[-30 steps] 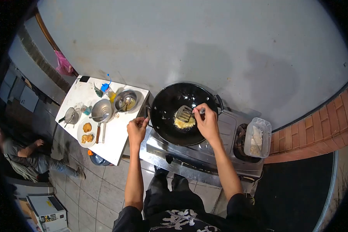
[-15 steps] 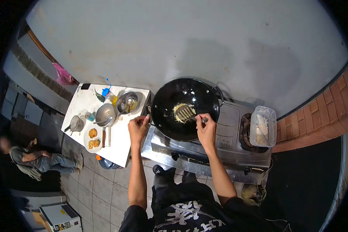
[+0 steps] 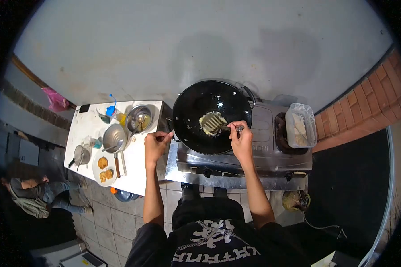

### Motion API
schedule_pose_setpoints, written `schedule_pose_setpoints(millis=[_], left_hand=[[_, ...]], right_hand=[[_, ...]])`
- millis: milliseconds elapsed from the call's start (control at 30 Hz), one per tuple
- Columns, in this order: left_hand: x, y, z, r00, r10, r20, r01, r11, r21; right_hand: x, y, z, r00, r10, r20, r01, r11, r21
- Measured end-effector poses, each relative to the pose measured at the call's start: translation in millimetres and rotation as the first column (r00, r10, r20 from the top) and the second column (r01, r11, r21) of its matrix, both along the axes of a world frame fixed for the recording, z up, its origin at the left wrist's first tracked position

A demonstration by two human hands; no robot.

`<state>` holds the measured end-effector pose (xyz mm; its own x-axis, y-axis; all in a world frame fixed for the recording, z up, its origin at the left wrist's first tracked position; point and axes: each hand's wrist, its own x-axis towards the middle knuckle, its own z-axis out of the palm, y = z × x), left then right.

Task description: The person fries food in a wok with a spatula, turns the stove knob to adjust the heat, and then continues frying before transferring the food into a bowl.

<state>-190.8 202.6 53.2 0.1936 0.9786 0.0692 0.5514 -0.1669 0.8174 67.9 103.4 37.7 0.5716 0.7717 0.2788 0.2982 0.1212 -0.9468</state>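
Observation:
A black wok point(image 3: 196, 95) sits on the left burner of a steel gas stove point(image 3: 263, 153). In it a pale, frying piece of food point(image 3: 206, 129) lies in oil, with the slotted head of a spatula point(image 3: 214, 123) over it. My right hand point(image 3: 241, 138) holds the spatula by its handle at the wok's right front. At the wok's left side, my left hand point(image 3: 157, 147) has its fingers pinched together by the small side handle point(image 3: 169, 123); whether they grip it is too small to tell.
On the white table point(image 3: 136, 171) at the left are metal bowls point(image 3: 115, 137), a strainer point(image 3: 80, 155), an oil bottle point(image 3: 116, 113) and a plate point(image 3: 98, 174) with fried pieces. A plastic container point(image 3: 300, 127) stands at the stove's right. Another person point(image 3: 42, 193) is at the far left.
The camera view has shifted slightly. The spatula head has turned a little over the food, and my right hand has moved with its handle. My left hand stays beside the wok.

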Motion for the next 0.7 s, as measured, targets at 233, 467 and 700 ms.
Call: schedule_pose_setpoints(millis=[233, 467, 700], left_hand=[[-6.3, 18.4, 13.5, 0.974, -0.181, -0.138, 0.175, 0.983, -0.055], [-4.7, 23.4, 19.0, 0.954, -0.249, -0.168, 0.236, 0.967, -0.099], [-6.1, 30.7, 5.7, 0.948, -0.269, -0.168, 0.276, 0.961, 0.018]], right_hand=[[-17.2, 3.6, 9.7, 0.998, -0.035, 0.044, 0.035, 0.999, -0.003], [-23.1, -1.1, 51.9, 0.990, -0.025, 0.138, 0.032, 0.998, -0.049], [-55.8, -7.2, 24.0, 0.920, -0.390, -0.036, 0.390, 0.921, 0.004]])
